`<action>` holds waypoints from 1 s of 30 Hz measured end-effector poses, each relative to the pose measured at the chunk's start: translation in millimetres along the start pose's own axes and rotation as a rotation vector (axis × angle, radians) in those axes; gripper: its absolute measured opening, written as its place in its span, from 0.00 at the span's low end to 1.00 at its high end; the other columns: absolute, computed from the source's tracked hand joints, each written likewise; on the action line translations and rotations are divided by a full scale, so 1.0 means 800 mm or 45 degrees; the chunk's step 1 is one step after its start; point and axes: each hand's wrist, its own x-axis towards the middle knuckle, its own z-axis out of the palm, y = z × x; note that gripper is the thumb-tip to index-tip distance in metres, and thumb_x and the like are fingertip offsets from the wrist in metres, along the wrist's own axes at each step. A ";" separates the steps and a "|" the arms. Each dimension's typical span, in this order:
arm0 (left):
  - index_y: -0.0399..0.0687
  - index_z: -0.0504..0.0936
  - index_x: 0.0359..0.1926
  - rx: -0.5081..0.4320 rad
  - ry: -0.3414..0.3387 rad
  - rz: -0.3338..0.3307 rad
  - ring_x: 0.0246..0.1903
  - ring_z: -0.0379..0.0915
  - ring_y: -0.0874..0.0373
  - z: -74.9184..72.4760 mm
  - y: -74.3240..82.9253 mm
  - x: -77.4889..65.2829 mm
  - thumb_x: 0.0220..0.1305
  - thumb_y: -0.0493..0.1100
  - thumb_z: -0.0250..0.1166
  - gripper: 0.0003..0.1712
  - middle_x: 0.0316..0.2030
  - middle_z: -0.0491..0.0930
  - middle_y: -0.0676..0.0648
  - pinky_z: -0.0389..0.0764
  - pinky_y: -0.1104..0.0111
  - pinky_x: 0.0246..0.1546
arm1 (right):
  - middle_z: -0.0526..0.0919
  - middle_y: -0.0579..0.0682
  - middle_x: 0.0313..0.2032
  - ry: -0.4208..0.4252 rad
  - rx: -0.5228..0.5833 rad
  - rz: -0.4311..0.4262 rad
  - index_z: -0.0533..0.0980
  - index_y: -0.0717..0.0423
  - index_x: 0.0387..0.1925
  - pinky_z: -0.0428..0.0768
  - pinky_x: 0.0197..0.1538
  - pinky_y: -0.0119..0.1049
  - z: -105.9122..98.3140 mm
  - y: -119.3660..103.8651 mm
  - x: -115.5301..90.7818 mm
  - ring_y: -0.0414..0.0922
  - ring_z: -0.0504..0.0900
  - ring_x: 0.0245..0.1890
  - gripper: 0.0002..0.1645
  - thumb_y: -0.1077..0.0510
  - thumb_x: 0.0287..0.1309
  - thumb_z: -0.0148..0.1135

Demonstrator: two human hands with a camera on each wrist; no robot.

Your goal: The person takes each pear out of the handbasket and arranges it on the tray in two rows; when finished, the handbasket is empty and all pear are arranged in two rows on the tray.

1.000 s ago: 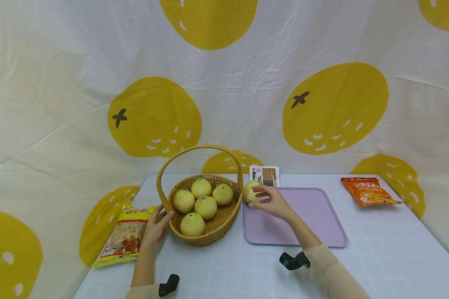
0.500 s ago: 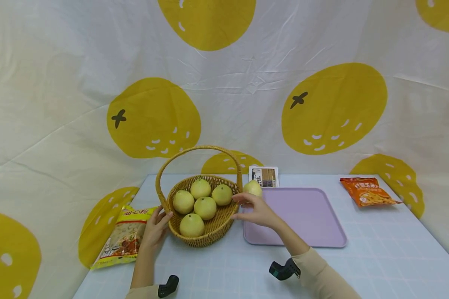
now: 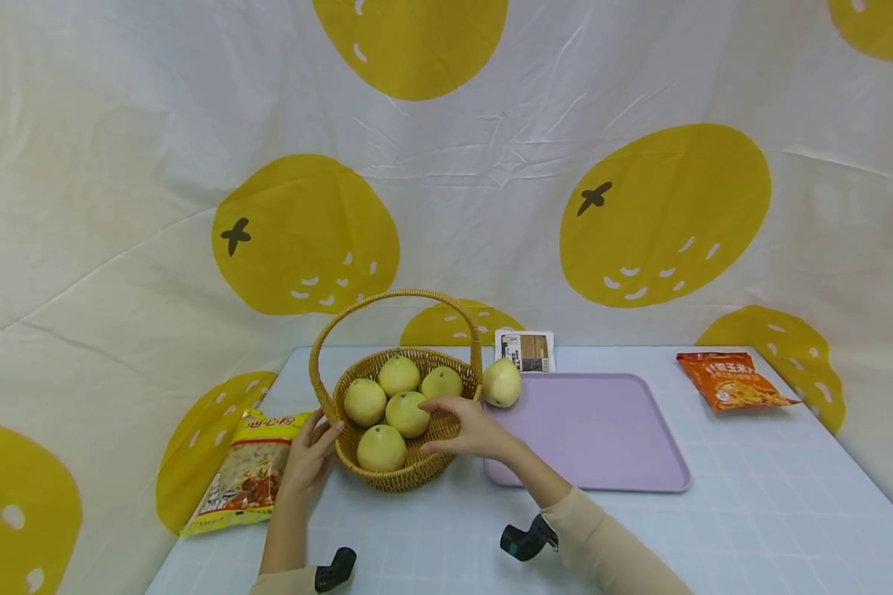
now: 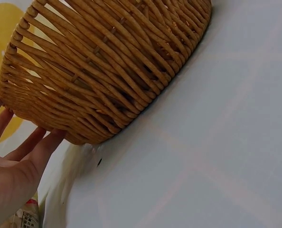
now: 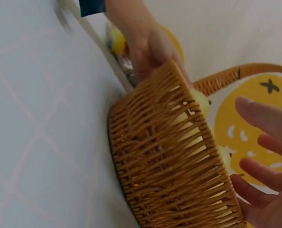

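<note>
The wicker basket (image 3: 435, 467) has a tall arched handle and holds several round, pale yellow-green fruits (image 3: 382, 449). My left hand (image 3: 311, 454) holds the basket's left rim, its fingers against the outer weave in the left wrist view. Over the right half of the basket, my right hand (image 3: 469, 428) is spread, with thumb and fingers apart and nothing between them. Its fingertips are close to the middle fruit (image 3: 405, 413); whether they touch it cannot be told. Another such fruit (image 3: 502, 383) sits at the far left corner of the purple tray (image 3: 588, 438).
A yellow food bag (image 3: 249, 471) lies left of my left hand. Behind the tray is a flat white-and-brown packet (image 3: 528, 351), and an orange snack bag (image 3: 733, 382) lies at the far right. A fruit-print cloth (image 3: 491, 215) hangs behind the table.
My right hand has let go of the fruit on the tray's corner and moved left, over the basket. The left hand keeps its place on the rim.
</note>
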 end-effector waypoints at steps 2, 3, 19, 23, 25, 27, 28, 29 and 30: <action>0.48 0.45 0.74 0.008 -0.001 0.009 0.59 0.62 0.49 0.000 0.000 0.000 0.68 0.48 0.57 0.42 0.68 0.53 0.34 0.76 0.71 0.44 | 0.76 0.63 0.53 -0.031 -0.040 0.004 0.70 0.67 0.58 0.73 0.54 0.51 0.005 0.000 0.004 0.59 0.75 0.51 0.36 0.55 0.49 0.71; 0.48 0.45 0.74 0.009 0.001 0.009 0.58 0.64 0.51 0.000 0.001 0.000 0.68 0.48 0.58 0.42 0.68 0.53 0.34 0.76 0.71 0.44 | 0.76 0.62 0.53 -0.045 -0.048 0.009 0.70 0.66 0.58 0.73 0.54 0.51 0.007 0.000 0.006 0.59 0.75 0.51 0.36 0.54 0.50 0.71; 0.50 0.47 0.74 0.008 0.014 -0.012 0.60 0.61 0.47 0.002 -0.001 0.002 0.67 0.48 0.58 0.41 0.68 0.54 0.35 0.76 0.70 0.44 | 0.74 0.54 0.57 -0.271 -0.269 0.016 0.69 0.58 0.61 0.71 0.57 0.35 0.038 -0.011 0.035 0.48 0.73 0.56 0.39 0.47 0.50 0.71; 0.48 0.46 0.74 0.012 0.013 -0.003 0.59 0.61 0.47 0.001 -0.001 0.001 0.67 0.48 0.58 0.42 0.68 0.53 0.33 0.76 0.69 0.44 | 0.74 0.53 0.57 -0.299 -0.315 0.027 0.70 0.56 0.61 0.70 0.57 0.34 0.043 -0.013 0.039 0.45 0.72 0.57 0.38 0.46 0.50 0.71; 0.48 0.46 0.74 0.012 0.019 -0.004 0.59 0.62 0.47 0.001 0.000 0.000 0.67 0.48 0.58 0.42 0.68 0.53 0.33 0.76 0.70 0.44 | 0.74 0.52 0.58 -0.307 -0.322 0.057 0.70 0.55 0.62 0.70 0.57 0.34 0.045 -0.015 0.041 0.44 0.71 0.57 0.39 0.46 0.50 0.70; 0.48 0.46 0.74 0.010 0.024 -0.011 0.59 0.62 0.47 0.002 0.001 0.000 0.67 0.48 0.58 0.42 0.68 0.53 0.34 0.75 0.70 0.44 | 0.73 0.52 0.58 -0.313 -0.325 0.082 0.69 0.54 0.62 0.70 0.57 0.34 0.047 -0.017 0.044 0.43 0.70 0.58 0.39 0.44 0.51 0.70; 0.49 0.46 0.74 0.009 0.027 -0.016 0.60 0.61 0.47 0.002 0.002 -0.001 0.67 0.49 0.58 0.42 0.68 0.53 0.34 0.75 0.70 0.44 | 0.73 0.52 0.59 -0.313 -0.327 0.095 0.69 0.54 0.62 0.70 0.58 0.34 0.048 -0.017 0.046 0.43 0.70 0.58 0.39 0.44 0.51 0.69; 0.50 0.46 0.74 0.000 0.028 -0.022 0.60 0.61 0.46 0.002 0.002 -0.001 0.67 0.49 0.59 0.42 0.69 0.53 0.35 0.75 0.70 0.44 | 0.72 0.52 0.59 -0.316 -0.328 0.099 0.68 0.54 0.63 0.69 0.58 0.34 0.049 -0.017 0.047 0.43 0.70 0.59 0.40 0.44 0.52 0.69; 0.50 0.46 0.74 -0.004 0.026 -0.024 0.61 0.60 0.46 0.003 0.003 -0.001 0.67 0.49 0.59 0.42 0.69 0.53 0.35 0.75 0.70 0.44 | 0.72 0.52 0.60 -0.319 -0.330 0.101 0.68 0.54 0.64 0.69 0.59 0.35 0.050 -0.018 0.049 0.44 0.69 0.59 0.40 0.44 0.52 0.68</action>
